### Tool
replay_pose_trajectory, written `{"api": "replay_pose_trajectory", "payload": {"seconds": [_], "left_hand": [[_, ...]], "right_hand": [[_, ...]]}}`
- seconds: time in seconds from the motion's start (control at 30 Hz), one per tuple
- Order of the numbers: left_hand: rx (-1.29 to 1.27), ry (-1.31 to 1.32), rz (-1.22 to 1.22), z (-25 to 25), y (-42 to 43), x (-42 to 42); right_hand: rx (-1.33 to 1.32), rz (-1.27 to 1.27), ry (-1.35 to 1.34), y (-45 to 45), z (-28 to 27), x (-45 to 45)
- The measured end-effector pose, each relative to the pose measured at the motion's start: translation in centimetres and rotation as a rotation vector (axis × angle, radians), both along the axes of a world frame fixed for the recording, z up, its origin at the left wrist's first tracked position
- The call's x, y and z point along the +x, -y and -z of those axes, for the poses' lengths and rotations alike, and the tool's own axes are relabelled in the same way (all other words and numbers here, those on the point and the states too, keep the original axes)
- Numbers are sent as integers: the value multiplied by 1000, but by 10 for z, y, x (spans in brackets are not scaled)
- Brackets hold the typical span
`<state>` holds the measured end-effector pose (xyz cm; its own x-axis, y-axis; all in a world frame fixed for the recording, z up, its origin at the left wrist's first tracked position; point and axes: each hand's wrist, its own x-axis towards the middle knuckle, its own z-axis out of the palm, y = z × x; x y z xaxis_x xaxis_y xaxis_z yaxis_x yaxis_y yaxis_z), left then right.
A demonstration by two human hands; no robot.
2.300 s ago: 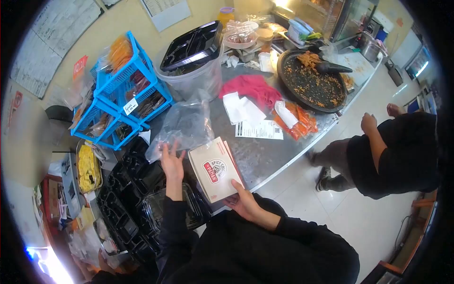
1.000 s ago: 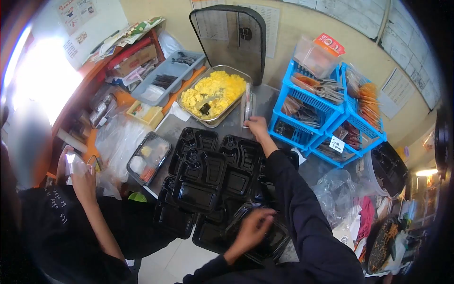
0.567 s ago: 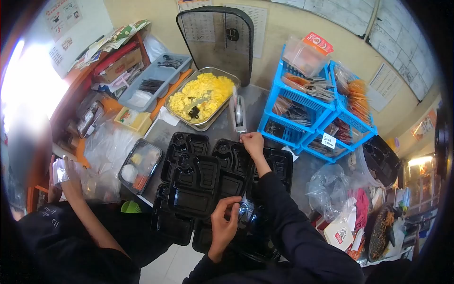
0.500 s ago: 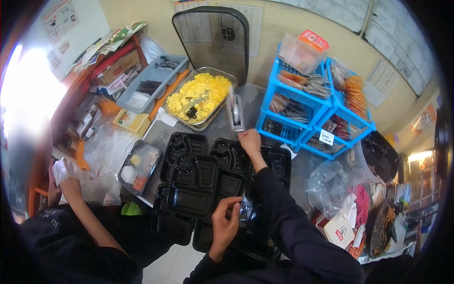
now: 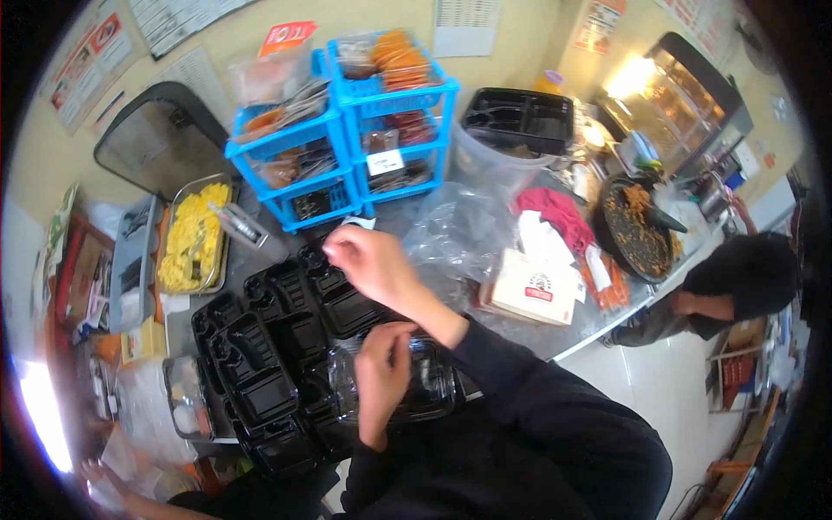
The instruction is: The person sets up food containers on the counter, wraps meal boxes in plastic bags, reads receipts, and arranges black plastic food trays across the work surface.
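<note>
Black compartment food trays (image 5: 260, 373) lie overlapping on the grey table. My left hand (image 5: 381, 373) is closed at the edge of a clear plastic lid (image 5: 433, 381), which lies over a tray near my body. Above another black tray (image 5: 351, 308), my right hand (image 5: 373, 264) is raised with its fingers pinched together. Whatever may be between those fingertips is too small to make out. A tape dispenser (image 5: 251, 232) stands left of my right hand, apart from it. Beyond it is a metal pan of yellow scrambled egg (image 5: 195, 234).
Blue stacked baskets (image 5: 295, 195) with packets stand at the back. A clear plastic bag (image 5: 459, 230), a white box (image 5: 533, 290) and a black pan of food (image 5: 637, 230) are on the right. A co-worker's hand (image 5: 104, 477) shows lower left; another person (image 5: 737, 277) is at right.
My view has swung to the right. My right hand has come away from the tape dispenser toward my body. My left hand stays by the clear lid, which now shows more fully.
</note>
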<state>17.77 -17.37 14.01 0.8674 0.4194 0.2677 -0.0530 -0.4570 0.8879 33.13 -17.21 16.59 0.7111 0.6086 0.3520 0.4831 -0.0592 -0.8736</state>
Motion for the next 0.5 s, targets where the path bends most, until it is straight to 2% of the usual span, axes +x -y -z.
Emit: {"api": "replay_pose_trajectory", "payload": {"seconds": [0.07,0.13,0.2,0.33,0.4,0.43,0.5], "left_hand": [[235,82,251,7,27,23],[384,142,471,19,62,50],[660,225,559,38,94,82],[929,251,626,86,119,130],[984,306,605,98,114,138],[901,317,604,97,115,138],[753,342,571,96,118,137]], "right_hand": [[201,50,-201,90,-23,-5],[271,280,-324,171,-14,-3],[236,529,-343,235,2,-6],[150,728,-412,284,50,-25],[138,729,-443,283,70,-30],[104,742,-408,278,77,-29],[-196,848,-318,276,80,-32]]}}
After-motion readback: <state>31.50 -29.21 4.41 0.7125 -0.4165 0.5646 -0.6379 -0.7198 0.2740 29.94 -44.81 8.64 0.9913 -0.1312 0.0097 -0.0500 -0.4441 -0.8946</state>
